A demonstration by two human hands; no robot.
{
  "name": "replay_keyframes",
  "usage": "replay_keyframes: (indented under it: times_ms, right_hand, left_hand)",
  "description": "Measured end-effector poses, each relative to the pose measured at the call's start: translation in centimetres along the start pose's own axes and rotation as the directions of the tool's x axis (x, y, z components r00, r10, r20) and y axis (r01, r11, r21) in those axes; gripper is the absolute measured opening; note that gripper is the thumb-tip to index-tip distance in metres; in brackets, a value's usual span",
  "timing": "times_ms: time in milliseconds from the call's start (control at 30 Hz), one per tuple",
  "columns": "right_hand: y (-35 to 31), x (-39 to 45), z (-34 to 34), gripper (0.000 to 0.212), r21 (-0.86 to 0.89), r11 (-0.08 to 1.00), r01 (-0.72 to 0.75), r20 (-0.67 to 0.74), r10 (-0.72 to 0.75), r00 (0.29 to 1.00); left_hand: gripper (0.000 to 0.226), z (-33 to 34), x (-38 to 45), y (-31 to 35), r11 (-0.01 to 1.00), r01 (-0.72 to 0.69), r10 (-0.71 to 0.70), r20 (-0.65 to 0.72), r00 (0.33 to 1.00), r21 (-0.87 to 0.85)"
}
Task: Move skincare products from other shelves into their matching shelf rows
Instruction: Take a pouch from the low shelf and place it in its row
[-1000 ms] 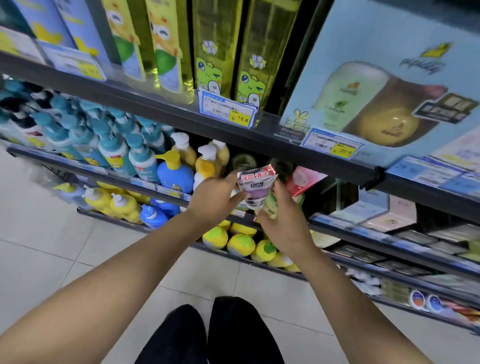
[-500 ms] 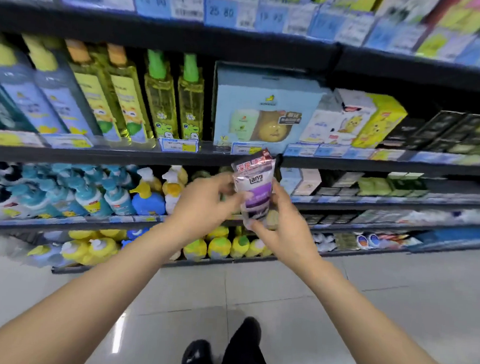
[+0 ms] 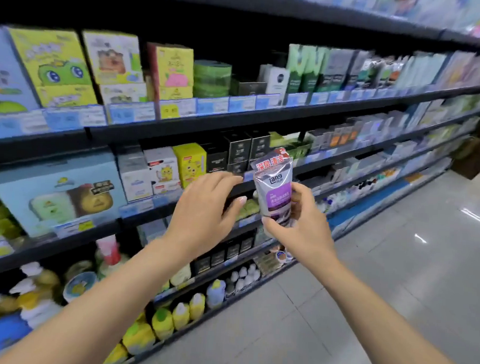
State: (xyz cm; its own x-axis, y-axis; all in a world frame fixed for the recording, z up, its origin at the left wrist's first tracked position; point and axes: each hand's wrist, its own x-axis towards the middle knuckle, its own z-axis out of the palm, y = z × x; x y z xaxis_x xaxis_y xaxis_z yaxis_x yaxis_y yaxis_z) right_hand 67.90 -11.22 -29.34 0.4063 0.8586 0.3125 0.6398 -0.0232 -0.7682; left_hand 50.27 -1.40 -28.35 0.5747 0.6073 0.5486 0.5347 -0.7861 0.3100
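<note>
A silver and purple skincare tube with a red and white label on top stands upright in front of the shelves. My right hand grips its lower half. Just left of the tube, my left hand hovers with its fingers spread, no longer touching it. Behind the tube, black boxes stand in a row on the middle shelf.
Long black shelves run from left to far right, packed with boxes and tubes. Yellow and blue boxes fill the upper left; a big light blue gift box sits below. Pump bottles line the bottom rows. Grey tiled floor spreads to the right.
The view has swung up and to the right along the aisle. My left hand has let go of the tube, which my right hand alone now holds higher, in front of the upper shelves.
</note>
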Motion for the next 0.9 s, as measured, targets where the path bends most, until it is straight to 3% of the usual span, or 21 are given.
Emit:
replay_keyframes:
  times_ms: [233, 467, 567, 900]
  right_hand:
    - [7.2, 2.1, -16.8, 0.069, -0.07, 0.997, -0.011, -0.186, -0.002, 0.983]
    - [12.4, 5.5, -27.5, 0.069, -0.075, 0.996, -0.04, -0.316, 0.014, 0.949]
    - [15.0, 7.7, -30.7, 0.062, -0.067, 0.996, -0.055, -0.365, 0.027, 0.931]
    - [25.3, 19.1, -36.6, 0.074, -0.092, 0.991, -0.099, -0.392, 0.056, 0.918]
  left_hand:
    - [0.041, 7.9, 9.6, 12.3, 0.98, -0.174, 0.179, -0.046, 0.983, 0.098]
    - [0.048, 13.7, 18.1, 21.3, 0.948, -0.295, 0.302, -0.046, 0.952, 0.122]
    - [0.05, 16.5, 21.9, 23.0, 0.937, -0.321, 0.33, -0.054, 0.942, 0.137]
    - [0.048, 27.9, 36.7, 22.1, 0.932, -0.322, 0.338, -0.079, 0.938, 0.166]
